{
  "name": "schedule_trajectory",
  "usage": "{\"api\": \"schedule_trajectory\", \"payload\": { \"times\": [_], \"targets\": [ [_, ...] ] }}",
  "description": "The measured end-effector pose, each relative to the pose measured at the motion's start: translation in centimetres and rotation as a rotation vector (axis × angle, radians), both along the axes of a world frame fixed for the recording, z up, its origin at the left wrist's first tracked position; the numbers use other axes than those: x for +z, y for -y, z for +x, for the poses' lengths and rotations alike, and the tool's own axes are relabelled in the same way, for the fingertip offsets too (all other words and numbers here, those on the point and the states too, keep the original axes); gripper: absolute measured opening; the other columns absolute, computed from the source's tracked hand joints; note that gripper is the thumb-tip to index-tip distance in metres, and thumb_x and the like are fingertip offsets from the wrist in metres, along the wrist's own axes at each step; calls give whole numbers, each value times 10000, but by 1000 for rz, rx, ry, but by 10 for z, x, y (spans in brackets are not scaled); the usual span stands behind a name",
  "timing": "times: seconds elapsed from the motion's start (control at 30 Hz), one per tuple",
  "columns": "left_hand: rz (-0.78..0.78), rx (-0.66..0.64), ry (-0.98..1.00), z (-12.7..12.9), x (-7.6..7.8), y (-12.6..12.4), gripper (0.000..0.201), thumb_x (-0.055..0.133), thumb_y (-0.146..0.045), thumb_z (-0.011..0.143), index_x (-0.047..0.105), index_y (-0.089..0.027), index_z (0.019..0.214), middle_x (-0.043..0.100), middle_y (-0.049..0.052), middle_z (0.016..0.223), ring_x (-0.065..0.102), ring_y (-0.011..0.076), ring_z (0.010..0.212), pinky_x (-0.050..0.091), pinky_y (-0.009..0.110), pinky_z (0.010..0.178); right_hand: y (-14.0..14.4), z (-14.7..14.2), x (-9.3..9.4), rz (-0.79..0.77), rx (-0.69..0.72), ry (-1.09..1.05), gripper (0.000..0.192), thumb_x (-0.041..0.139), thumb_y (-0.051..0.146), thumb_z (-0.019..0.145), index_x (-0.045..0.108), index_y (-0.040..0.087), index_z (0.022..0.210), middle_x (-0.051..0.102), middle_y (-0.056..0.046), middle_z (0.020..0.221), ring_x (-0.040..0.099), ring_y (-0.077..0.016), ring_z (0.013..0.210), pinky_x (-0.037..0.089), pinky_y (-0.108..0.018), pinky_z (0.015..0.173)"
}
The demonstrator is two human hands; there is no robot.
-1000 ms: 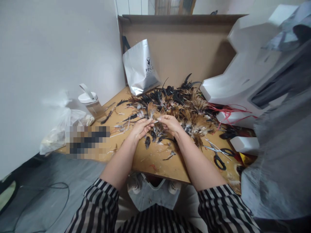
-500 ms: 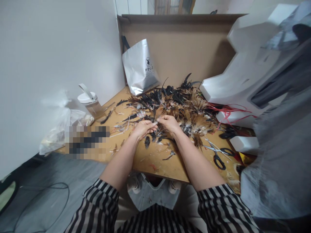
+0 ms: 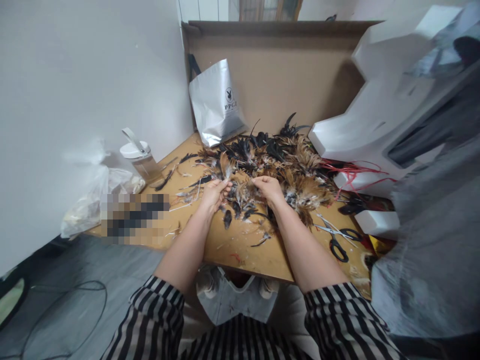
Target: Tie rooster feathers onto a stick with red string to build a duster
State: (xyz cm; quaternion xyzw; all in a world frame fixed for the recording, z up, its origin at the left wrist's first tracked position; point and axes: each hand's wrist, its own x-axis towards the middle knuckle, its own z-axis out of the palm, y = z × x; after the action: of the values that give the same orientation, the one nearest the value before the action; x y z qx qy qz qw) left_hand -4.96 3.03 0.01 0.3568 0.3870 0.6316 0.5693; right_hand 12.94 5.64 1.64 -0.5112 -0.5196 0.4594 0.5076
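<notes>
A heap of brown and black feathers (image 3: 285, 160) covers the middle of the wooden table (image 3: 243, 247). My left hand (image 3: 213, 194) is closed around a brown feather (image 3: 225, 165) that stands upright above its fingers. My right hand (image 3: 268, 189) rests at the near edge of the heap, its fingers pinching into the feathers there. The two hands are a short way apart, with loose dark feathers (image 3: 240, 207) lying between and below them.
A silver bag (image 3: 216, 102) leans on a cardboard wall at the back. A lidded bottle (image 3: 139, 159) and a plastic bag (image 3: 93, 195) sit at the left. Black-handled scissors (image 3: 337, 242) lie at the right, beside white foam blocks (image 3: 371, 125) and red string (image 3: 352, 172).
My hands, which met fingertip to fingertip over one feather, have drawn apart. The left hand now holds a feather upright and the right hand has moved back into the heap.
</notes>
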Motion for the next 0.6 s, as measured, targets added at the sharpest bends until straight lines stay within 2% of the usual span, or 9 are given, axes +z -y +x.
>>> {"api": "schedule_trajectory", "payload": {
  "times": [0.07, 0.17, 0.3, 0.4, 0.5, 0.6],
  "targets": [
    [-1, 8, 24, 0, -1, -1, 221, 727, -292, 620, 620, -108, 680, 582, 7, 542, 468, 29, 425, 329, 123, 393, -3, 0, -8, 40, 76, 166, 233, 627, 342, 576, 625, 117, 638, 556, 7, 518, 436, -76, 465, 333, -195, 461],
    [-14, -12, 10, 1, -2, 0, 224, 716, -301, 633, 620, -105, 683, 572, 0, 532, 454, 25, 407, 317, 127, 381, -2, -2, -15, 107, 183, 471, 225, 591, 345, 621, 653, 129, 632, 602, -9, 573, 505, -104, 531, 356, -203, 510],
    [-29, -32, -13, 3, 0, 2, 214, 704, -296, 651, 630, -98, 686, 567, 1, 523, 452, 23, 395, 311, 129, 373, 8, -9, -8, 160, 176, 864, 235, 594, 391, 642, 680, 174, 671, 638, -24, 635, 559, -140, 604, 353, -218, 548],
    [-49, -45, -27, 4, 2, 4, 210, 694, -292, 665, 636, -93, 699, 563, -1, 511, 444, 22, 377, 301, 133, 360, 14, -13, -2, 149, 138, 1066, 177, 600, 340, 635, 685, 190, 676, 664, -66, 710, 591, -176, 682, 359, -235, 584],
    [-57, -43, -14, 6, 6, 6, 184, 690, -257, 672, 629, -85, 692, 584, 8, 532, 455, 19, 390, 318, 127, 370, 12, -12, -4, 175, 98, 1023, 150, 557, 269, 656, 676, 178, 649, 662, -79, 700, 592, -184, 693, 363, -244, 596],
    [-77, -44, 41, 7, 8, 7, 137, 688, -197, 675, 617, -81, 694, 630, 30, 610, 506, 22, 448, 361, 114, 407, 6, -8, -7, 159, 112, 658, 140, 572, 270, 641, 652, 156, 621, 632, -45, 632, 552, -145, 607, 363, -231, 564]
  ]
}}
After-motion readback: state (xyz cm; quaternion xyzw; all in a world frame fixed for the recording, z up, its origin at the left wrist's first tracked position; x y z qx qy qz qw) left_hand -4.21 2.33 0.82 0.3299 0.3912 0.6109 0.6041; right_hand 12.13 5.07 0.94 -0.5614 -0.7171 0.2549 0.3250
